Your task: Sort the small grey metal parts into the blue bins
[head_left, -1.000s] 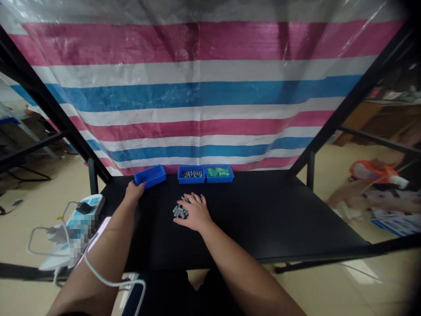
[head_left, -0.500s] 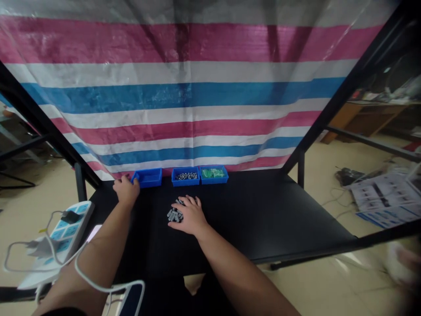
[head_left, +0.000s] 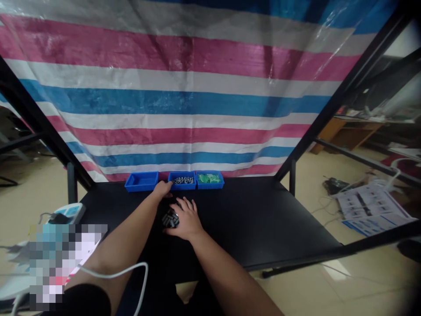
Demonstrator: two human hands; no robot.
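My right hand (head_left: 186,220) lies palm down with fingers spread, its thumb side curled around a small pile of short grey pieces (head_left: 169,219) on the black table. Part of that pile is under the palm. My left hand (head_left: 162,190) is at the near left corner of the middle blue bin (head_left: 184,187), thumb apart from the fingers; whether it touches the bin is unclear. Small metallic-looking pieces (head_left: 184,180) fill the bottom of that bin. To its left stands an empty blue bin (head_left: 142,188), and to its right a blue bin (head_left: 210,186) with green pieces (head_left: 209,177).
A striped plastic sheet (head_left: 190,103) hangs behind the black table (head_left: 250,224). At left are a power strip (head_left: 70,215) and a white cable (head_left: 118,274) passing over my left forearm. Black frame posts (head_left: 292,175) border the table.
My left hand has left the side of the left bin and moved right to the middle bin. My right hand stays at the grey pile. The view has shifted slightly.
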